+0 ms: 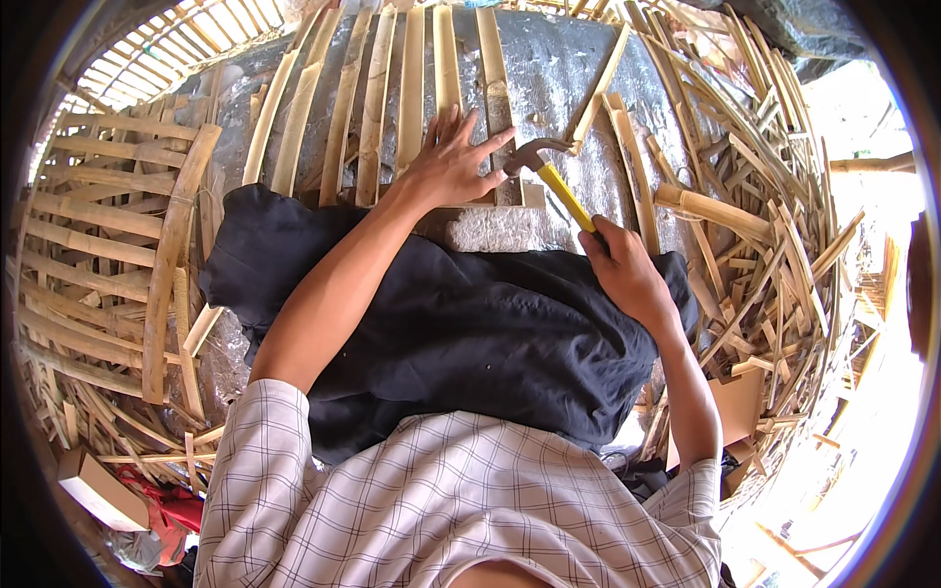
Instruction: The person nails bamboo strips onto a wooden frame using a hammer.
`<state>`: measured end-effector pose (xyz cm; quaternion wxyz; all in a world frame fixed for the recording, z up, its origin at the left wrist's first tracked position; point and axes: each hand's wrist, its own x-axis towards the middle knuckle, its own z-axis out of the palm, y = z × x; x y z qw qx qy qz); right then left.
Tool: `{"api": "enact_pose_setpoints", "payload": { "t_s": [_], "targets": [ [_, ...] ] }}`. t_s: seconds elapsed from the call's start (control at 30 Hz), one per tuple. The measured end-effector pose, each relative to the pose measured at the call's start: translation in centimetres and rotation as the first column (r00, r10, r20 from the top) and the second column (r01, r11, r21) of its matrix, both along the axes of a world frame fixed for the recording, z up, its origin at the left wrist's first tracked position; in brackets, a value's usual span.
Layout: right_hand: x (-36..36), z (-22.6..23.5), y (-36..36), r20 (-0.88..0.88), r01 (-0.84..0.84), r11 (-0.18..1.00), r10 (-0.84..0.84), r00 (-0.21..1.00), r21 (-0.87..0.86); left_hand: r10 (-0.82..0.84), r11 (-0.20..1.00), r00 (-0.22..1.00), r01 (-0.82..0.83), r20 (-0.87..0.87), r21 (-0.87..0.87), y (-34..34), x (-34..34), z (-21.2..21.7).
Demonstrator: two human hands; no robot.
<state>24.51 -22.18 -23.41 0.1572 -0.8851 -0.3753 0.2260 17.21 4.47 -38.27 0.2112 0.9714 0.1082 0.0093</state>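
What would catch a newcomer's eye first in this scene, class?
The yellow-handled hammer at upper centre, held in the right hand. Beside it the left hand lies spread on bamboo slats that fan over a grey surface. A dark cloth covers the middle, and loose bamboo offcuts pile up on the right.

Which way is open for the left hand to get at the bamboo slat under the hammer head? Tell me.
Probably yes, straight from its left. The left hand lies flat on the bamboo slats, forefinger beside the hammer head. Nothing lies between; only the hammer in the right hand crowds the spot.
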Motion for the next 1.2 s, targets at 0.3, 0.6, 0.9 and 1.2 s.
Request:
{"api": "enact_pose_setpoints", "payload": {
  "t_s": [0.3, 0.6, 0.9, 1.2],
  "targets": [
    [-0.2, 1.3, 0.7, 0.040, -0.059, 0.997, 0.057, 0.998, 0.050, -0.033, 0.999, 0.999, 0.033, -0.018, 0.013, 0.8, 0.1, -0.4],
    [-0.5, 1.0, 0.4, 0.130, -0.052, 0.999, 0.051, 0.990, 0.005, -0.023, 0.999, 0.997, 0.019, -0.079, -0.051, 1.5, 0.5, -0.8],
    [-0.5, 1.6, 1.0, 0.163, -0.004, 0.998, -0.007, 0.987, 0.068, -0.030, 0.999, 0.983, 0.025, -0.179, -0.029, 1.4, 0.6, 0.6],
    [0.8, -1.1, 0.7, 0.078, 0.041, 0.994, -0.050, 0.996, 0.105, 0.014, 0.999, 0.996, -0.010, 0.089, -0.038, 0.8, 0.1, 0.5]
  ]
}}
